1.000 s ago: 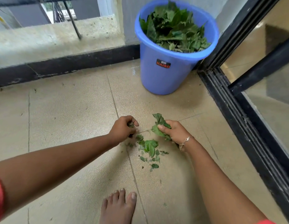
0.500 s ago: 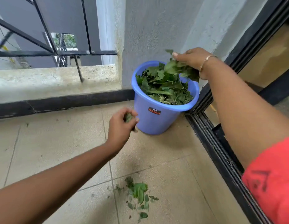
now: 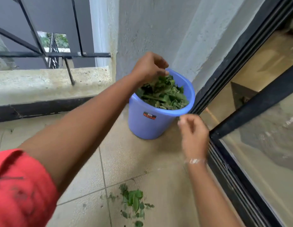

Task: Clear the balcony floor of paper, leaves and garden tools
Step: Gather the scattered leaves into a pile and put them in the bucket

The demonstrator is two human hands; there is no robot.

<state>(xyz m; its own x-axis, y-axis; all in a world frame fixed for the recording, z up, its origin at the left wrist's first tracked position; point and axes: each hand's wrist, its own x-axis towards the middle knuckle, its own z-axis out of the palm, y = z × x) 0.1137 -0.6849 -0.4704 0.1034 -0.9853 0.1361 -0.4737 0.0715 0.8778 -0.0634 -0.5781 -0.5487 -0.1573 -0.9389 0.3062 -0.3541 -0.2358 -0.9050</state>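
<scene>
A blue plastic bucket (image 3: 147, 126) stands in the corner against the grey wall, filled with green leaves (image 3: 165, 95). My left hand (image 3: 149, 68) hovers over the bucket's left rim, its fingers pointing down and spread loosely just above the pile; I see no leaf pinched in it. My right hand (image 3: 193, 133), blurred, is lower, in front of the bucket's right side, with loosely curled fingers that hold nothing. A small scatter of loose leaves (image 3: 134, 200) lies on the beige floor tiles near me.
A black sliding-door track (image 3: 224, 163) and glass door run along the right. A concrete ledge (image 3: 49, 82) with a black metal railing (image 3: 44, 54) borders the left. Bare tiles (image 3: 126, 154) lie between the bucket and the loose leaves.
My right hand let its bunch of leaves fall into the bucket and dropped down in front of it. My left hand rose from mid-air to above the bucket.
</scene>
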